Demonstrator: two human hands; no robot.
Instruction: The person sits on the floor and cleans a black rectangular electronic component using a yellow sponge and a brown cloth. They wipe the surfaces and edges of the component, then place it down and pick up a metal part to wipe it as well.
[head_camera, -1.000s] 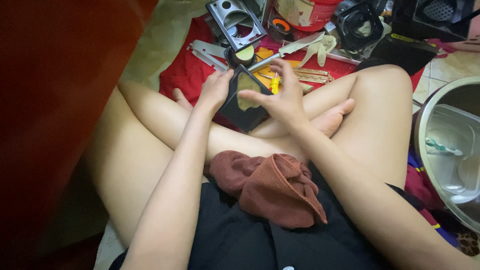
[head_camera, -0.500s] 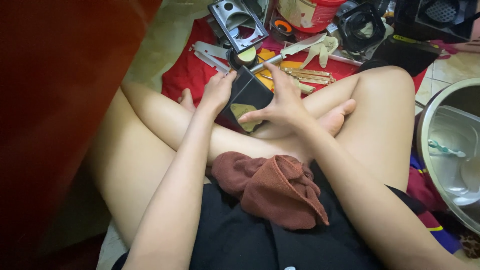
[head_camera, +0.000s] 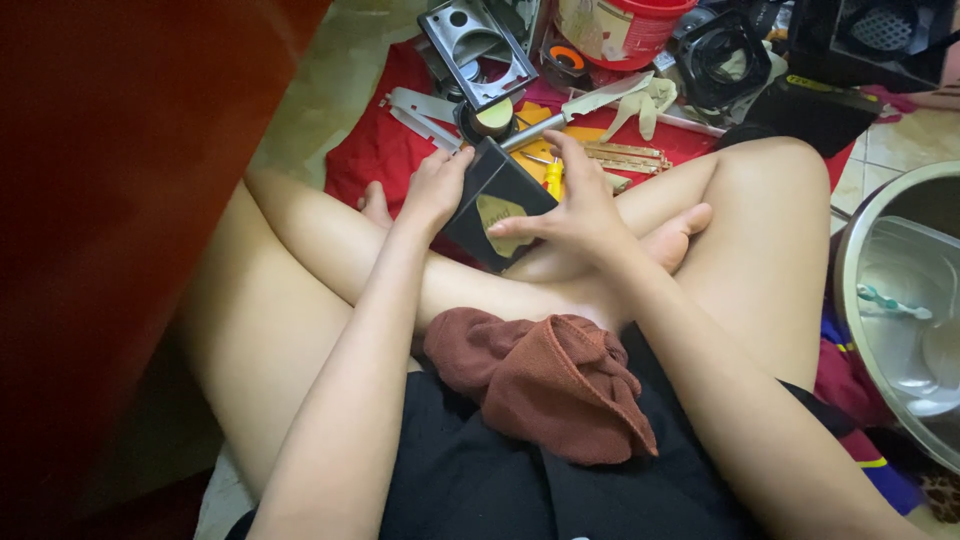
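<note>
I sit cross-legged on the floor. My left hand (head_camera: 436, 186) grips the left edge of a flat black plate (head_camera: 497, 205) that has a yellowish patch on its face. My right hand (head_camera: 572, 205) rests on the plate's right side, fingers spread across the patch. The plate stands tilted over my crossed shins. A crumpled brown cloth (head_camera: 548, 380) lies in my lap on black shorts, touched by neither hand.
A red mat (head_camera: 372, 150) ahead holds a metal frame part (head_camera: 475, 48), a dark round part with a pale disc (head_camera: 490, 118), pale gloves (head_camera: 640, 102), brass hinges (head_camera: 625, 155), a red bucket (head_camera: 615, 25) and black fan housings (head_camera: 722, 60). A steel basin (head_camera: 900, 300) sits right. A dark red panel (head_camera: 120, 200) fills the left.
The black plate has tipped up and shifted slightly toward me. My right hand slid from its top edge onto its face, fingers now pointing left over the patch.
</note>
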